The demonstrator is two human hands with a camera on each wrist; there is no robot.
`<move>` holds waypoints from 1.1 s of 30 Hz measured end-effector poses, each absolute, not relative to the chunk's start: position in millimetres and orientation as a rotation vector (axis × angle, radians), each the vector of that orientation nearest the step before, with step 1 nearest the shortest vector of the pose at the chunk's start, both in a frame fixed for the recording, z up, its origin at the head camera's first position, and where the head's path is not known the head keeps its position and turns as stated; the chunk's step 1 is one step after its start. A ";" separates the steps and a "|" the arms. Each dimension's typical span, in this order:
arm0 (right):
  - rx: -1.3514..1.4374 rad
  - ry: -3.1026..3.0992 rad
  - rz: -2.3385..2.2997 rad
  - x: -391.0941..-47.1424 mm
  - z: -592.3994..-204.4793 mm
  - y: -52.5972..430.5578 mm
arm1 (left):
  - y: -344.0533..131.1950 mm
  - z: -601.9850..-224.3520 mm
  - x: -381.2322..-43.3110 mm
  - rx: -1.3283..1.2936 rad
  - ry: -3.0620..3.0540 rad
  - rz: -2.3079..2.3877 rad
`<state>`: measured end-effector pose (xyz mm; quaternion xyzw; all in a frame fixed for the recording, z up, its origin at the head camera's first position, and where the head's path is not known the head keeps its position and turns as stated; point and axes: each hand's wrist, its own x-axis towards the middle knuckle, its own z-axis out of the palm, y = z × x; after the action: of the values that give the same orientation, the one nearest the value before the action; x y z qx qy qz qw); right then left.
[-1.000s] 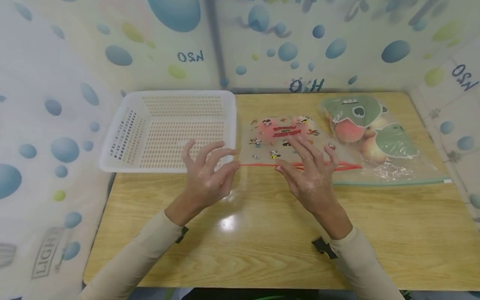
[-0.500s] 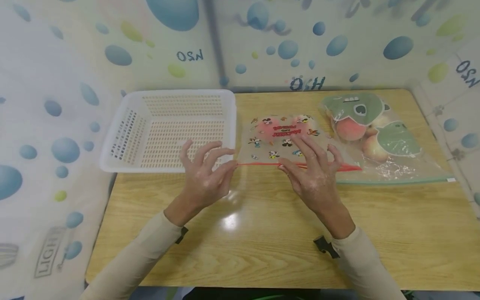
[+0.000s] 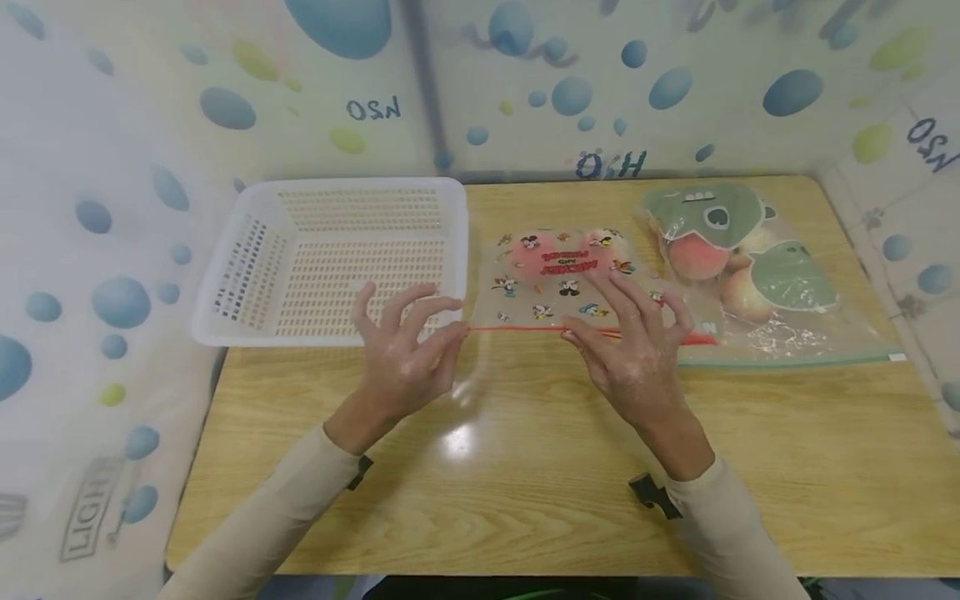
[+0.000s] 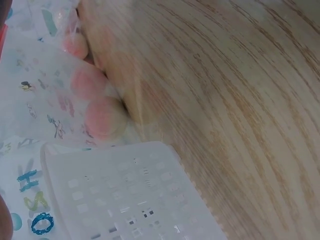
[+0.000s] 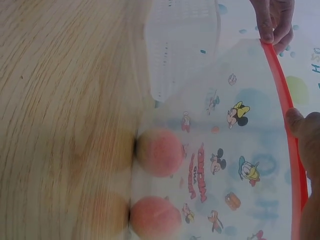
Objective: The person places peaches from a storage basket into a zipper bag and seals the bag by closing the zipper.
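A clear zip bag (image 3: 525, 292) printed with cartoon mice lies on the table, with two peaches (image 5: 160, 152) showing through its far part. Its red zip strip (image 5: 280, 82) faces the person. At the strip's left end, my left hand (image 3: 408, 362) pinches it between thumb and forefinger, the other fingers raised. Farther right along the strip, my right hand (image 3: 641, 358) pinches it with thumb and forefinger. To the right of that hand the strip looks wider, and its two edges appear apart.
A white plastic basket (image 3: 330, 185) stands to the left, close beside the bag. On the right lies a larger clear zip bag (image 3: 795, 342) with green animal prints and several peaches (image 3: 697, 256) inside. A patterned sheet (image 3: 517, 92) rises behind the wooden table (image 3: 525, 500).
My right hand has slid slightly to the right along the red zip strip. The left hand keeps its pinch at the left end.
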<state>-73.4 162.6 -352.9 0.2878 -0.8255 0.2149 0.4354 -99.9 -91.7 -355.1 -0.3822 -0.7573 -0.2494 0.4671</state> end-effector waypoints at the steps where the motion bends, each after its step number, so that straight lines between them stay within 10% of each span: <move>1: 0.712 -2.057 0.533 -73.4 -353.2 163.1 | -91.8 -355.2 -100.0 -0.937 -1.858 -0.611; 33: 0.668 -2.060 0.549 -64.2 -354.3 180.6 | -93.7 -363.5 -99.6 -0.938 -1.871 -0.626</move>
<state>-64.2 180.6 -354.3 0.2686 -0.8289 0.2208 0.4382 -99.6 -93.7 -363.5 -0.3810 -0.7603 -0.2542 0.4605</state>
